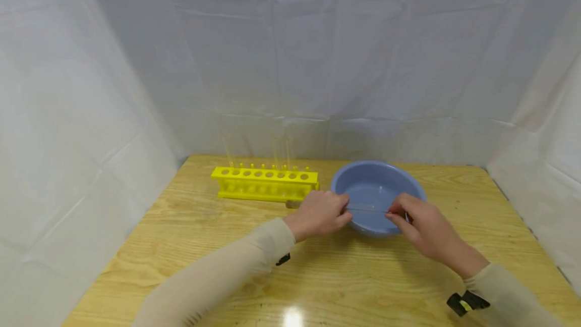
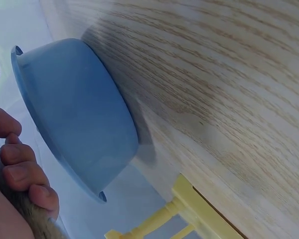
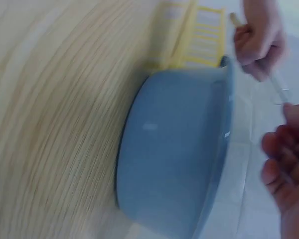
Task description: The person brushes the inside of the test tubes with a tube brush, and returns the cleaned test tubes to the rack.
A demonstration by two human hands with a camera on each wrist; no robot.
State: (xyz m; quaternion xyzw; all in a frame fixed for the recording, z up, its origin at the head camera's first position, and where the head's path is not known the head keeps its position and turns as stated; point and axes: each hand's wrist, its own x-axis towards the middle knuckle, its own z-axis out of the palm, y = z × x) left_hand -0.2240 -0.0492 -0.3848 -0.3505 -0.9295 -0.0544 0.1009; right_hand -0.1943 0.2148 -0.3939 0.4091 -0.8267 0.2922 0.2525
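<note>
My left hand grips a clear glass test tube held level over the near part of a blue basin. From the far side of that fist shows the brown bristly end of a test tube brush; its bristles also appear by the fingers in the left wrist view. The brush's thin wire runs out past the tube's mouth, and my right hand pinches it over the basin's right side. Whether the bristle tip is inside the glass I cannot tell.
A yellow test tube rack stands left of the basin, with three clear test tubes upright in it. Everything stands on a wooden table with white sheeting behind and at both sides.
</note>
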